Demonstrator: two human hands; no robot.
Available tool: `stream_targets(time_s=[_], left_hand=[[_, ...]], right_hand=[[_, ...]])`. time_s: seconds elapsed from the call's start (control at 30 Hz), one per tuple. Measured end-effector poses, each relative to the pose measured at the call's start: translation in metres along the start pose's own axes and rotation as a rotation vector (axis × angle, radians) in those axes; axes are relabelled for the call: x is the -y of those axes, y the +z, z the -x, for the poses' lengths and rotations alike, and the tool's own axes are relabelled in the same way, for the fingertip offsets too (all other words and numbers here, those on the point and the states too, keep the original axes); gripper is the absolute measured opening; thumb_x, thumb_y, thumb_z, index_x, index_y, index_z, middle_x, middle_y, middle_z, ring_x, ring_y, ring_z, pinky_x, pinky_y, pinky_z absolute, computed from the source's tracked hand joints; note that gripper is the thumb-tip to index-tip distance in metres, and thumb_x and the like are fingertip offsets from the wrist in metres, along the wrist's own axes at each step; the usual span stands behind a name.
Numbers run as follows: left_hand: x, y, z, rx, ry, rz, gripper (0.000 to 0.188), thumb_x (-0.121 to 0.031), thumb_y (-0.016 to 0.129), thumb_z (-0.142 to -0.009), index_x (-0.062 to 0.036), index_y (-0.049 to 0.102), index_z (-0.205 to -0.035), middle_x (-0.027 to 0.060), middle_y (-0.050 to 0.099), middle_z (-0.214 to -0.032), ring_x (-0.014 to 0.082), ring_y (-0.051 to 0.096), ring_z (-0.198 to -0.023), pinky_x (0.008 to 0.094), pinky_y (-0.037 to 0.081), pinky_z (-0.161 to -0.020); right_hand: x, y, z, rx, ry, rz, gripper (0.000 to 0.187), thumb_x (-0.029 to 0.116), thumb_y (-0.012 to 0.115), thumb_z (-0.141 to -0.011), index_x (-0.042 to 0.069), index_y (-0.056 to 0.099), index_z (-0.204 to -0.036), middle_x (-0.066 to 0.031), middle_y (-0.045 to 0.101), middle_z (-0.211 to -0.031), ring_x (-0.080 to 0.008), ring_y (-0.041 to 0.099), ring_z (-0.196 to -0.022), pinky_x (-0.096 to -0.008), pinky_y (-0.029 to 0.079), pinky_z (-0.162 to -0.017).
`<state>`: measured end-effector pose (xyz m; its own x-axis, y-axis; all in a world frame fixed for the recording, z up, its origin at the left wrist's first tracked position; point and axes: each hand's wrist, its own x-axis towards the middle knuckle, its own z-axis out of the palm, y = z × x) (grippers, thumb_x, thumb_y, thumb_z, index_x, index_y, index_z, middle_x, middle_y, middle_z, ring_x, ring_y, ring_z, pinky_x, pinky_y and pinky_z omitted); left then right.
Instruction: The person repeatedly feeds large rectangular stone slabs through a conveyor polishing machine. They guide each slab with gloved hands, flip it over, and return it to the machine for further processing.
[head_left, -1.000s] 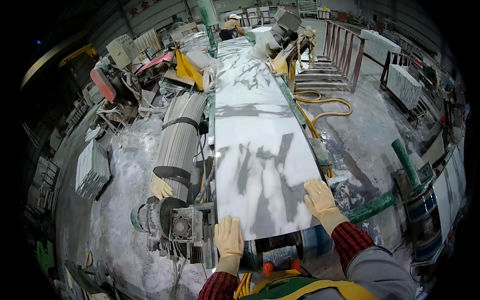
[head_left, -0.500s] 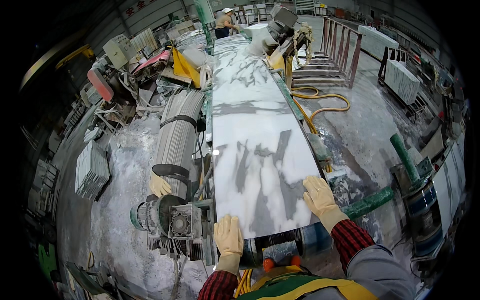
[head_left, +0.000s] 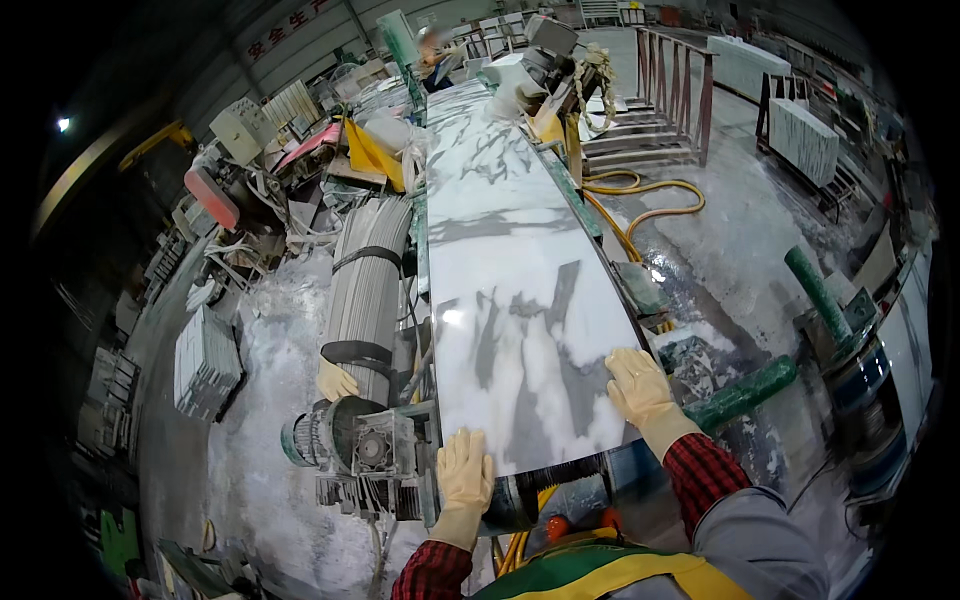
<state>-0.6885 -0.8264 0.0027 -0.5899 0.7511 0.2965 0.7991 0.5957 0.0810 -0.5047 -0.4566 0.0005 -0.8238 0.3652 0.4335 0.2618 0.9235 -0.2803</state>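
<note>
A long polished marble slab (head_left: 530,250), white with grey veins, stretches away from me on a roller stand. My left hand (head_left: 465,470), in a cream rubber glove, lies flat at its near left corner with fingers pointing forward. At the near right edge my right hand (head_left: 638,382), gloved alike, rests on the surface with its fingers stretched out. Neither hand grips anything. Under the slab's near end sits a dark blue roller (head_left: 615,478), partly hidden.
Left of the slab are a motor (head_left: 372,448), a bundle of long grey strips (head_left: 365,285) and a loose cream glove (head_left: 337,380). A green post (head_left: 745,393) juts out at right. A yellow hose (head_left: 660,211) lies beyond. A co-worker (head_left: 436,65) is at the far end.
The view has tilted and shifted slightly. Both my hands keep their places on the slab. The far co-worker's posture has changed.
</note>
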Motion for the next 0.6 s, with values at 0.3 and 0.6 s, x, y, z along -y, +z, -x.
stream_targets(time_s=[0.3,0.6], left_hand=[[0.006,0.007,-0.036,0.216,-0.075,-0.084,0.063,-0.046,0.052,-0.112,-0.0187,0.046,-0.168,0.0211,0.045,-0.173,0.0438,0.042,-0.158,0.0695,0.028,-0.129],[0.009,0.021,-0.051,0.103,-0.05,-0.047,0.063,-0.045,0.06,-0.106,-0.0183,0.055,-0.163,0.0199,0.051,-0.17,0.0443,0.045,-0.156,0.0709,0.03,-0.127]], right_hand=[[0.004,-0.002,0.005,-0.039,-0.001,0.001,0.05,0.028,0.072,-0.095,0.006,0.068,-0.139,-0.0177,0.066,-0.151,-0.0359,0.056,-0.145,-0.0519,0.04,-0.126],[0.007,-0.013,0.001,0.066,0.003,0.04,0.052,0.03,0.071,-0.096,0.007,0.067,-0.143,-0.0156,0.063,-0.153,-0.035,0.053,-0.147,-0.0513,0.037,-0.128]])
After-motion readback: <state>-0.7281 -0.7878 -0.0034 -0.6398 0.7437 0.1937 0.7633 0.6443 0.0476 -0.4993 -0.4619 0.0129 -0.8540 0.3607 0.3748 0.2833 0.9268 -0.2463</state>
